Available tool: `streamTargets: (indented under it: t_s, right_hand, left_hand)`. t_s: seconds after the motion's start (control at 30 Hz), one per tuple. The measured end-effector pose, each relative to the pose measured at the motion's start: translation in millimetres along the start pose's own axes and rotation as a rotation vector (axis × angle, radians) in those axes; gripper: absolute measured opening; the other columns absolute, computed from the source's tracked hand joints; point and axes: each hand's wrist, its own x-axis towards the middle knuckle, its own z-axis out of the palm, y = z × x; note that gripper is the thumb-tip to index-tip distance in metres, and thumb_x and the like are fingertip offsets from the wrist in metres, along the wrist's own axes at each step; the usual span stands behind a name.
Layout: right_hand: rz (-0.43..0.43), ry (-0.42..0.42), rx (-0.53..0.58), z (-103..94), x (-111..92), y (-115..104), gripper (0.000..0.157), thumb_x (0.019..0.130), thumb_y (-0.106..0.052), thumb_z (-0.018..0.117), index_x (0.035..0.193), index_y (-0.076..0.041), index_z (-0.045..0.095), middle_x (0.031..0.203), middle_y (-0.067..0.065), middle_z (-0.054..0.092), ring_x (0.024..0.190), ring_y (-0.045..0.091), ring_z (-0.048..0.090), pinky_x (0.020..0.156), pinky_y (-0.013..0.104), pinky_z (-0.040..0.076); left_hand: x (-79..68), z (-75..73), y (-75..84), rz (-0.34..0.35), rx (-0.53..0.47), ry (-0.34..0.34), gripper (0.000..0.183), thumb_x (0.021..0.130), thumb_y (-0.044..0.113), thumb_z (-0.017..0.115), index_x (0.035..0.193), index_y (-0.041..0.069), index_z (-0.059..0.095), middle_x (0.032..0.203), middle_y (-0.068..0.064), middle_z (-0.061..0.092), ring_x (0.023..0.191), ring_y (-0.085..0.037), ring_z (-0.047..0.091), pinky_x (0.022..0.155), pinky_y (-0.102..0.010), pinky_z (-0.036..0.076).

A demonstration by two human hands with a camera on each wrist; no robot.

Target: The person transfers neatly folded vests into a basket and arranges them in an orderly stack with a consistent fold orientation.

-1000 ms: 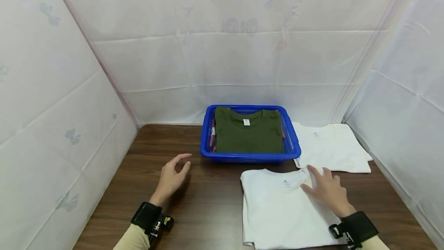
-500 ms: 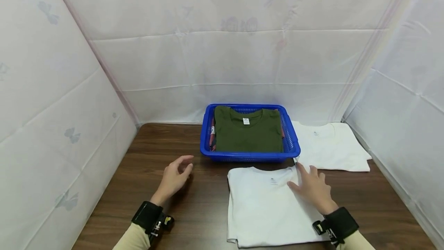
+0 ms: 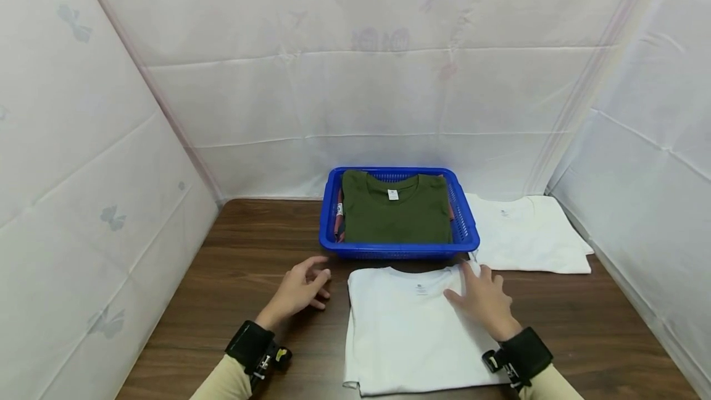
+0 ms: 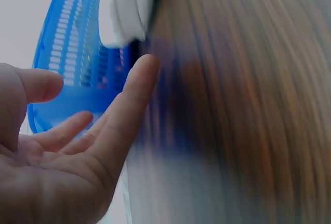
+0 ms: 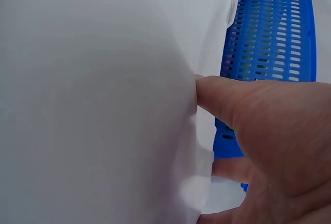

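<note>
A folded white T-shirt lies on the wooden table in front of the blue basket. My right hand grips its upper right part. In the right wrist view the thumb presses on the white cloth, while other fingertips are hidden behind its edge. Left of the shirt, my left hand hovers over the table with fingers loosely bent. Nothing is in that hand, and a gap separates it from the shirt's left edge.
The blue basket holds a folded green T-shirt over reddish patterned cloth. Another folded white T-shirt lies at the back right, beside the basket. White sheets wall the wooden table at the back and sides.
The front white T-shirt has slid left across the table along with my right hand. My left hand has moved slightly right and nearer to me, toward the shirt.
</note>
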Motion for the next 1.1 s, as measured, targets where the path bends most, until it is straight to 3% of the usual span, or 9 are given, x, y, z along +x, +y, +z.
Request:
streamTargets:
  t_s: [0.23,0.37,0.63,0.87,1.1]
  right_hand:
    - [-0.038,-0.001,0.01,-1.1,-1.9,-12.0,0.075,0.093,-0.044,0.074,0.149,-0.001,0.049,0.139,0.044,0.04,0.117,0.061,0.042,0.069,0.073,0.051]
    - [-0.059,0.002,0.021,-0.5,-1.7,-19.2,0.072,0.093,-0.042,0.074,0.148,-0.003,0.05,0.139,0.043,0.042,0.116,0.06,0.043,0.068,0.07,0.051]
    - [-0.133,0.061,0.049,2.5,-3.5,-20.2,0.066,0.092,-0.035,0.077,0.145,-0.002,0.054,0.137,0.042,0.047,0.115,0.062,0.047,0.068,0.069,0.051]
    - [-0.12,0.071,0.106,-2.7,-1.7,-14.0,0.063,0.093,-0.034,0.077,0.145,-0.007,0.055,0.14,0.04,0.045,0.113,0.062,0.051,0.066,0.072,0.051]
    - [-0.115,0.059,0.101,-6.5,-0.5,-1.9,0.07,0.092,-0.032,0.078,0.151,-0.007,0.048,0.143,0.042,0.042,0.117,0.066,0.05,0.07,0.075,0.05]
  left_hand:
    - [-0.9,19.1,11.6,-0.059,0.051,-0.128,0.06,0.103,0.025,0.065,0.153,0.001,0.041,0.102,-0.015,0.07,0.075,-0.027,0.072,0.055,-0.043,0.061]
    - [0.2,21.8,14.6,-0.052,0.125,-0.159,0.063,0.097,0.017,0.073,0.151,0.001,0.044,0.095,-0.012,0.067,0.069,-0.023,0.07,0.053,-0.041,0.06]
    - [4.1,24.2,5.0,-0.066,0.137,-0.103,0.073,0.086,-0.007,0.076,0.15,-0.003,0.043,0.096,-0.015,0.061,0.063,-0.021,0.069,0.049,-0.04,0.059]
    - [10.0,24.8,-1.0,-0.083,0.09,-0.044,0.056,0.087,-0.008,0.074,0.138,-0.013,0.053,0.093,-0.013,0.066,0.065,-0.021,0.069,0.05,-0.04,0.059]
    - [12.4,22.9,-2.9,-0.102,0.092,-0.029,0.042,0.088,-0.006,0.074,0.127,-0.013,0.06,0.094,-0.015,0.067,0.066,-0.021,0.069,0.051,-0.04,0.06]
